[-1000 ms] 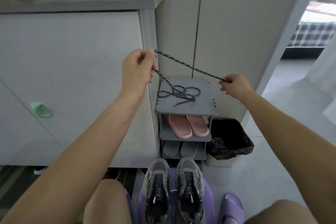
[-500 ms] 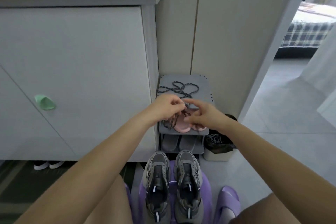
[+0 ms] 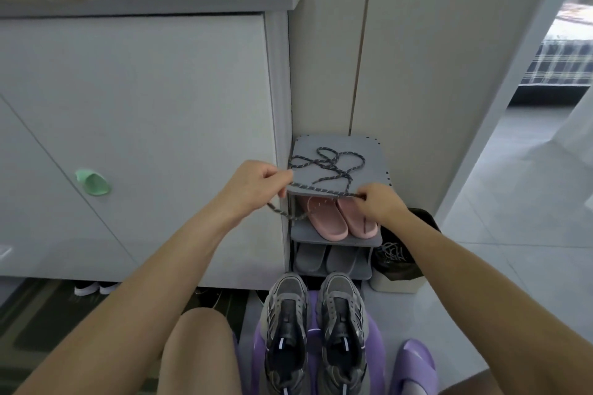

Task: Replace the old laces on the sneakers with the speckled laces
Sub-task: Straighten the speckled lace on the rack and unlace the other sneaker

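Person: 2 bare forearms, left hand (image 3: 256, 184) and right hand (image 3: 378, 205) bare, 2 bare legs at frame bottom. Purple slipper (image 3: 414, 369) beside right leg; can't tell if worn.

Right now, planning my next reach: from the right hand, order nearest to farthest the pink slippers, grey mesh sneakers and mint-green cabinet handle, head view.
1. Pink slippers, just beyond the right hand.
2. Grey mesh sneakers, below, at bottom centre.
3. Mint-green cabinet handle, far left.
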The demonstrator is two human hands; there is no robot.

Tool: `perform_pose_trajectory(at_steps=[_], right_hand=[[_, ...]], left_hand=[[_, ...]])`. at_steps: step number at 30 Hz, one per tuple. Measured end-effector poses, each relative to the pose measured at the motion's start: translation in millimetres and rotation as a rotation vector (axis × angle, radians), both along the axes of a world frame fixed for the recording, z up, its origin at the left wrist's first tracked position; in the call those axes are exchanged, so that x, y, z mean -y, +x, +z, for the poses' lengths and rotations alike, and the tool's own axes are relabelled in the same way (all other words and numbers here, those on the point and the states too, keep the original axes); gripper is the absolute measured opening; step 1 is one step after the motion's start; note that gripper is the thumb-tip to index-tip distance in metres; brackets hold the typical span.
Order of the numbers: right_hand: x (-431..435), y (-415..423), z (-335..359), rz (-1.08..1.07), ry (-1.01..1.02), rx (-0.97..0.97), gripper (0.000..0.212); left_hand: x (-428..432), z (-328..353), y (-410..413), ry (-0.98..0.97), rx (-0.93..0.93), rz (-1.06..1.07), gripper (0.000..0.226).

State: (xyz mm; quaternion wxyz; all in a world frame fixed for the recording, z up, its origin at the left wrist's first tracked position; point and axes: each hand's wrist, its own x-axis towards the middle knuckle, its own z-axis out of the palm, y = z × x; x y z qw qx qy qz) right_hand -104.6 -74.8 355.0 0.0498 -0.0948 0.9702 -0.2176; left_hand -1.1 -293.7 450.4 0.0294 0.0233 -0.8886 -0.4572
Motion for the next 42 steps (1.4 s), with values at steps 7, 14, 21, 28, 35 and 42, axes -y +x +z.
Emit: perform_pose_trajectory(at_steps=[7, 14, 21, 28, 35, 42], right_hand=[[-8.6, -61.9, 14.5, -0.216, -0.197, -0.097, 0.025], [24.9, -76.5, 15.0, 0.031, -0.253, 0.048, 0.029], [51.7, -94.9, -0.6, 0.052, -0.111, 0.121, 0.034], [18.4, -113.2, -0.8, -0.110, 0.025, 0.060, 0.028], [4.5, -104.3, 13.6, -0.191, -0.237, -0.048, 0.025], [30.7, -37.6, 17.2, 0.085, -0.211, 0.093, 0.017]], left_hand=[[50.3, -41.4, -4.1, -0.332, 0.316, -0.078, 0.035], [46.6, -63.1, -12.6, -0.188, 0.321, -0.143, 0.031], [36.4, -52.9, -8.1, -0.166, 0.283, -0.270, 0.037], [81.0, -82.3, -3.4, -0.319, 0.466, -0.219, 0.032], [85.7, -106.5, -7.4, -0.184, 0.448, -0.102, 0.026], [46.2, -93.8, -21.8, 0.110, 0.325, -0.056, 0.016]])
